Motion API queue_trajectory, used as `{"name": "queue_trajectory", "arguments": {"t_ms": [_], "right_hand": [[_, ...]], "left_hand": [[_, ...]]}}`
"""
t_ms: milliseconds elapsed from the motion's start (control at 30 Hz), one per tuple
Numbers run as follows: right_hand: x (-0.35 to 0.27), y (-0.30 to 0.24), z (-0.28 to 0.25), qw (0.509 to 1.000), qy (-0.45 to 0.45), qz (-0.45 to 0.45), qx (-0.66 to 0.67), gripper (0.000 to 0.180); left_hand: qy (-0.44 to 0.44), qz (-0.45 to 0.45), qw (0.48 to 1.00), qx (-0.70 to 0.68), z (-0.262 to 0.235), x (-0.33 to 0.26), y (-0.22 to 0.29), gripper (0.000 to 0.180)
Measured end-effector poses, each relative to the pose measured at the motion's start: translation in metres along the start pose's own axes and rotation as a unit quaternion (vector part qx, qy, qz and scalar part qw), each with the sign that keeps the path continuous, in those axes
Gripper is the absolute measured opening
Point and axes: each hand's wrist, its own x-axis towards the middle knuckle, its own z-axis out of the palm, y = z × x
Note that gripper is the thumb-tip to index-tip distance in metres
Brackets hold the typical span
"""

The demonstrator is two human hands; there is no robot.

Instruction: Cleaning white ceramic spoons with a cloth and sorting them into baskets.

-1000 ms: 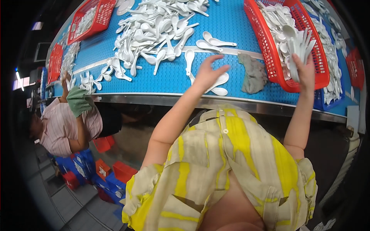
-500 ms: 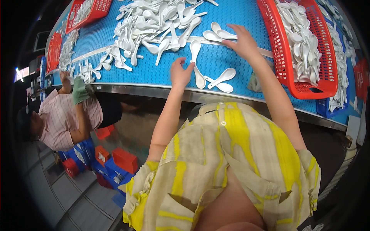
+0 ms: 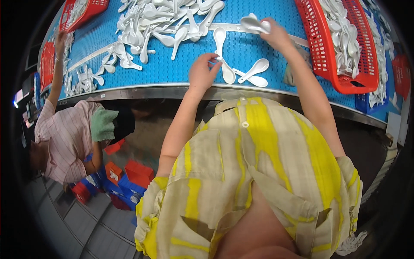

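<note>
Fingers of left hand [image 3: 203, 72] narrow, thumb and forefinger at handle tips of two smooth white spoons [image 3: 219, 39], oval-bowled, lying end to end; firmness of pinch cannot be told. Right hand [image 3: 276, 38] closed on ends of glossy spoons [image 3: 250, 21], blurred. Between forearms, crossed pair of spoons [image 3: 260, 67]. Beneath, bumpy blue tabletop [image 3: 185, 73]; pale flat strip [image 3: 233, 27]. Crumpled grey cloth [image 3: 289, 77] partly behind right forearm. Farther out, loose spoon heap [image 3: 151, 21]; red lattice-walled basket [image 3: 356, 87] holding more.
</note>
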Motion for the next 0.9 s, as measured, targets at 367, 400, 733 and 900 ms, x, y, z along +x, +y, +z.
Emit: {"name": "queue_trajectory", "arguments": {"t_ms": [367, 400, 733, 900], "right_hand": [[-0.064, 0.022, -0.198, 0.849, 0.411, -0.019, -0.332, 0.058], [-0.072, 0.014, -0.181, 0.897, 0.38, -0.036, -0.223, 0.063], [-0.111, -0.023, 0.03, 0.981, -0.133, -0.078, -0.12, 0.066], [-0.108, -0.025, 0.027, 0.99, -0.11, 0.036, -0.085, 0.037]], "left_hand": [[-0.085, -0.012, 0.988, 0.129, -0.013, 0.017, 0.008, 0.029], [-0.083, -0.011, 0.988, 0.127, -0.013, 0.02, 0.006, 0.029], [-0.136, -0.039, 0.965, 0.22, 0.003, 0.039, -0.013, 0.053], [-0.12, -0.019, 0.985, 0.124, 0.008, 0.044, -0.05, 0.039]]}}
